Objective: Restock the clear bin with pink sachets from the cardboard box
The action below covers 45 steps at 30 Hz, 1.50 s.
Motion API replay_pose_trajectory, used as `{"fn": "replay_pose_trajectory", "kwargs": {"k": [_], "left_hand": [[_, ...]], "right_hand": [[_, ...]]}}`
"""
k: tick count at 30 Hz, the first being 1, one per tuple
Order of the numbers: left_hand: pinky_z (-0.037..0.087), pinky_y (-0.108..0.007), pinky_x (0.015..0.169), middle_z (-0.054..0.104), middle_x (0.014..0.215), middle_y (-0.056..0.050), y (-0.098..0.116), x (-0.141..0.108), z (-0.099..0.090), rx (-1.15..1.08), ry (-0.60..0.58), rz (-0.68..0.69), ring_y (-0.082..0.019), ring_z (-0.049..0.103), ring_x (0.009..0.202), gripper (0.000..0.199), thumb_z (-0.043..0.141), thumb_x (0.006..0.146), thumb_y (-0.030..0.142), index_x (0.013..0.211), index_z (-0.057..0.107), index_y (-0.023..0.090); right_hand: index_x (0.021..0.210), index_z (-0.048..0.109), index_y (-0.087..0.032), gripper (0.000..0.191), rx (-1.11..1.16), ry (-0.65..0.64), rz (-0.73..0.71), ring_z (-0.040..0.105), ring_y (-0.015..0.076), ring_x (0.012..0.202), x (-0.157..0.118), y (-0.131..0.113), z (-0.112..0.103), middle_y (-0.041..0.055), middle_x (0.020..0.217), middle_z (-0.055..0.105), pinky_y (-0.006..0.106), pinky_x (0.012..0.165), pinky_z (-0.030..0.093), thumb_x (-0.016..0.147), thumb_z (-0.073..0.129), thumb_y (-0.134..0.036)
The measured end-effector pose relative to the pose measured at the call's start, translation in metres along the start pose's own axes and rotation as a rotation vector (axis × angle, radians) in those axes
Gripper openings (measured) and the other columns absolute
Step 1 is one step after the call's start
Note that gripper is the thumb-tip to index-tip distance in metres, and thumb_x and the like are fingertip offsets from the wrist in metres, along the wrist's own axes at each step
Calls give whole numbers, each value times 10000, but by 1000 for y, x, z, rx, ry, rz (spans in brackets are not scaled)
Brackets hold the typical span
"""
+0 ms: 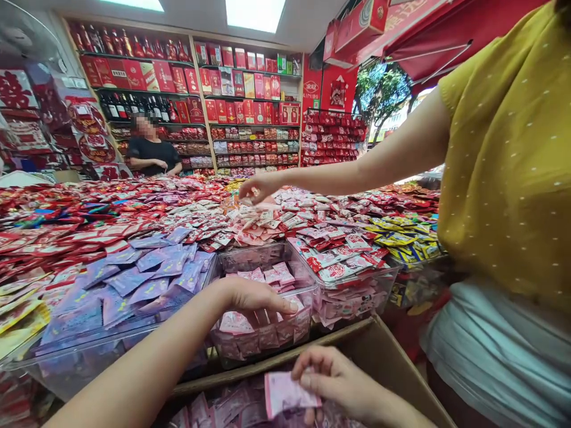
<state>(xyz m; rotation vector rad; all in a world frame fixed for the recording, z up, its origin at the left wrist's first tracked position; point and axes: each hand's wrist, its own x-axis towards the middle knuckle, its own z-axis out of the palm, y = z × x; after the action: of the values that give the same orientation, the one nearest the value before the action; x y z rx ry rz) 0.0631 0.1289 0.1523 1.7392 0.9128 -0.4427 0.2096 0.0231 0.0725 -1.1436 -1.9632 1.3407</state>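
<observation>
My left hand [259, 299] reaches over the front of a clear plastic bin [263, 291] of small pink packets [280, 274]. One of its digits points right along the bin's front; the other fingers are mostly hidden, so its grip cannot be made out. Lower down, my right hand [332, 377] pinches a pink-and-white packet [288, 395] between thumb and fingers. That packet is above an open cardboard box [379, 351], where more pink-purple packets [227, 410] lie in shadow.
Purple packets [147, 267] fill the bin on the left; red-and-white packets [343, 255] heap in the right one. Beyond spread mounds of red packets [89, 238]. A person in a yellow top [504, 160] stands close at right, an arm [357, 172] stretched across. Another person [154, 148] is behind the display.
</observation>
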Motion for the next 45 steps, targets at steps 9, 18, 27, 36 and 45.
{"fn": "replay_pose_trajectory", "kwargs": {"k": [9, 18, 27, 36, 45], "left_hand": [[422, -284, 639, 537, 699, -8, 2, 0, 0, -18, -21, 20, -135, 513, 644, 388, 521, 675, 518, 800, 613, 163], [412, -320, 693, 560, 834, -64, 4, -3, 1, 23, 8, -14, -156, 511, 706, 474, 509, 678, 521, 942, 582, 134], [431, -315, 695, 579, 869, -64, 1, -2, 1, 11, -5, -20, -168, 530, 744, 487, 512, 662, 529, 962, 579, 151], [432, -313, 686, 598, 866, -77, -1, 0, 1, 1, -8, -25, -172, 544, 736, 535, 529, 633, 552, 967, 578, 138], [437, -301, 651, 599, 807, -49, -2, 0, 1, -12, 7, -27, -143, 539, 641, 476, 541, 632, 543, 907, 598, 158]], "right_hand": [[1029, 463, -164, 555, 991, 249, -89, 583, 121, 683, -31, 22, -3, 38, 775, 613, 236, 605, 429, 538, 720, -153], [731, 556, -136, 217, 979, 503, 71, 385, 24, 430, -24, 32, 3, -41, 526, 477, 149, 433, 303, 695, 592, -346], [709, 576, -129, 259, 852, 475, 115, 350, 38, 471, -24, 37, 7, -35, 543, 439, 160, 441, 281, 679, 593, -386], [701, 515, -115, 333, 697, 364, 109, 410, 44, 429, -22, 40, 15, -24, 534, 496, 182, 444, 319, 684, 556, -445], [643, 557, -97, 348, 644, 231, 52, 402, 48, 446, -18, 45, 22, -27, 505, 462, 187, 468, 314, 641, 595, -442]]}}
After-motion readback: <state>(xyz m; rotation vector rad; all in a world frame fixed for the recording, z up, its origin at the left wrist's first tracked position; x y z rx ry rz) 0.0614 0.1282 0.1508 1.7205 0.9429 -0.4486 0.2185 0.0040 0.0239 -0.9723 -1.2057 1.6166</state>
